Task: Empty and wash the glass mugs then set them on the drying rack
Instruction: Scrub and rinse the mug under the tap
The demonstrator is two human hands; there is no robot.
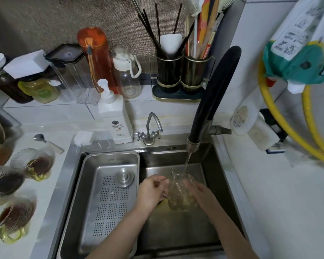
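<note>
Over the steel sink [176, 230] I hold a clear ribbed glass mug [181, 193] under the water running from the black faucet [213, 98]. My left hand [153, 191] grips its handle side, and my right hand [196, 191] wraps its body from the right. The perforated steel drying rack [108, 193] sits in the sink's left half, with nothing on it. Three glass mugs with yellow handles and dark liquid stand on the left counter: one at the back [36, 165], one in the middle [5, 182], one near the front [13, 219].
A white pump soap bottle [114, 116] and a small chrome tap [151, 129] stand behind the sink. Bottles, jars and a utensil holder [180, 75] line the back wall. A spoon [45, 141] lies on the left counter. Yellow hoses [288, 128] hang at right.
</note>
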